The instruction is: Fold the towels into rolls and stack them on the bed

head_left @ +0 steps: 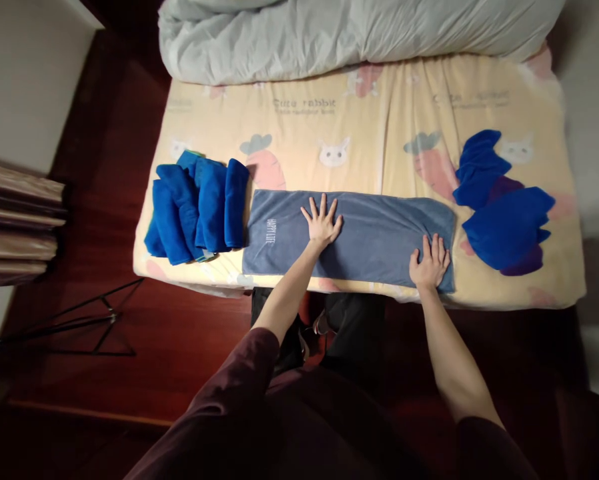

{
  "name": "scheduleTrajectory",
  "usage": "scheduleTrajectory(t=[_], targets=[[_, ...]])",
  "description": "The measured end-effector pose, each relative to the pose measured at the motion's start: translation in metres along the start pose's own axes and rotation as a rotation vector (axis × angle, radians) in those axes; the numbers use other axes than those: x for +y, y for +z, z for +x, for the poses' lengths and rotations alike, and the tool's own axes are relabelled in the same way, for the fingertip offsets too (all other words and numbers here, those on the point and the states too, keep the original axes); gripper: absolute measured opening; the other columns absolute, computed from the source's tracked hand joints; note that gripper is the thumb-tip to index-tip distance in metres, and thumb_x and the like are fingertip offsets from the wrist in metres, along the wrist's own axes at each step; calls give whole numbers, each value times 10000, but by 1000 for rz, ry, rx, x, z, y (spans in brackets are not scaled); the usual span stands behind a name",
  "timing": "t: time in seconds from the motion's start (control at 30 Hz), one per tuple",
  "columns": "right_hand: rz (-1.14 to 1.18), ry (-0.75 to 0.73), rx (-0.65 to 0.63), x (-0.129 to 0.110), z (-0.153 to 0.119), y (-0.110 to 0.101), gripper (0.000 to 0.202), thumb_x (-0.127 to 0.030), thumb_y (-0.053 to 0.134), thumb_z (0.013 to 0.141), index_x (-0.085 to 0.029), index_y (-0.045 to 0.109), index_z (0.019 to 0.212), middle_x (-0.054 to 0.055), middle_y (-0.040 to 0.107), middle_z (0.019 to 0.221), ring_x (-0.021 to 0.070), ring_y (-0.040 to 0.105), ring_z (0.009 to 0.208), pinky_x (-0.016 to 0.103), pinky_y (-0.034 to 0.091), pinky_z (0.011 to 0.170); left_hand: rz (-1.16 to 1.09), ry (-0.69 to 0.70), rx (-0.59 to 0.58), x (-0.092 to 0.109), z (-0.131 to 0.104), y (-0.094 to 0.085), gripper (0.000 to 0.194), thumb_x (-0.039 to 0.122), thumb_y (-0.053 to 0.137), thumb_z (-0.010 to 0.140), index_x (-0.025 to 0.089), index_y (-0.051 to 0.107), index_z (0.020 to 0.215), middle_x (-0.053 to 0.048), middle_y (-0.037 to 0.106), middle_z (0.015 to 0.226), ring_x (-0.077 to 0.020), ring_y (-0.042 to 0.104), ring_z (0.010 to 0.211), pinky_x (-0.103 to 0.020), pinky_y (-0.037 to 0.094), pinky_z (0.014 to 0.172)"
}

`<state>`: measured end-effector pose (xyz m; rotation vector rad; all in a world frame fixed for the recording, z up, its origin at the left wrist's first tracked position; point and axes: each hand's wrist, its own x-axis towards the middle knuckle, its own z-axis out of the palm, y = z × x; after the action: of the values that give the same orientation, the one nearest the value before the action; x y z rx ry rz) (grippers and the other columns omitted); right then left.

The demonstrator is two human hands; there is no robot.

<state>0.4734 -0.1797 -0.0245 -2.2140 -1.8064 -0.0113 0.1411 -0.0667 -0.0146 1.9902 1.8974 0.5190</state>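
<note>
So from the left, there's one spindly black stand (pixel 112 317) on the shiny reddish floor (pixel 174 347), then a heap of bright blue rolls (pixel 212 203) on the bed, soft and plush-looking, the rightmost one a neat upright tube (at least four, I'd say, but they overlap too much for me to swear to it). Just beside that is the one grey-blue towel (pixel 374 233), spread as a long rectangle along the near edge of the yellow printed sheet (pixel 359 173), short velvety nap, a few shallow wrinkles, white HAPPY LIFE lettering (pixel 271 231) running sideways near its left end. My left hand (pixel 322 225) is palm down left of its middle, all five fingers fanned wide, pressed flat and gripping nothing. My right hand (pixel 429 263) is down near the towel's right end, fingers straight but closer together, thumb out to the side, not holding anything either. Both arms reach forward, the left one angled in, the right one angled out. Past the towel's right edge sit two crumpled clumps (pixel 509 230), fuzzy blue with dark purple patches, loose and lumpy rather than rolled.
</note>
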Motion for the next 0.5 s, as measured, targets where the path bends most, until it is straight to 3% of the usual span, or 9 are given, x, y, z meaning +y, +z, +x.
scheduleTrajectory(t=[0.1,0.2,0.3,0.37,0.43,0.5], targets=[[1,-3,0,0,0,0,638,-316,441,1007,-167,539,1619,155,421,1737,312,358,1630,592,261,1330,51,-2,-29,-12,5,-2,702,563,442,1068,324,373,1725,-6,114,1841,-439,-182,1678,-804,-167,1268],[7,-1,1,0,0,0,639,-314,450,1000,-164,544,1614,159,428,1731,318,363,1627,597,265,1326,108,3,-73,-13,3,-11,701,554,409,1078,301,363,1730,-17,113,1843,-444,-131,1688,-789,-144,1284],[6,-7,2,1,1,1,659,-276,476,971,-166,538,1618,169,432,1726,332,373,1617,614,279,1313,132,55,-116,-26,9,-30,674,483,335,1101,254,350,1734,-46,235,1820,-386,47,1709,-700,-26,1356],[2,-12,6,1,1,2,667,-266,486,961,-162,537,1618,169,428,1728,332,375,1615,610,282,1312,135,83,-122,-51,22,-51,637,379,273,1110,180,406,1701,-95,414,1743,-307,274,1666,-569,162,1386],[4,-14,14,1,0,4,657,-279,484,969,-157,546,1611,166,428,1729,326,376,1617,601,279,1317,155,60,-129,-87,43,-78,605,260,252,1087,94,521,1603,-151,587,1599,-259,504,1516,-446,367,1314],[12,-11,23,2,0,5,641,-303,475,983,-154,557,1602,161,432,1728,320,375,1620,592,274,1320,195,65,-165,-125,68,-107,572,147,282,1029,62,626,1477,-151,676,1487,-229,596,1379,-392,440,1248]])
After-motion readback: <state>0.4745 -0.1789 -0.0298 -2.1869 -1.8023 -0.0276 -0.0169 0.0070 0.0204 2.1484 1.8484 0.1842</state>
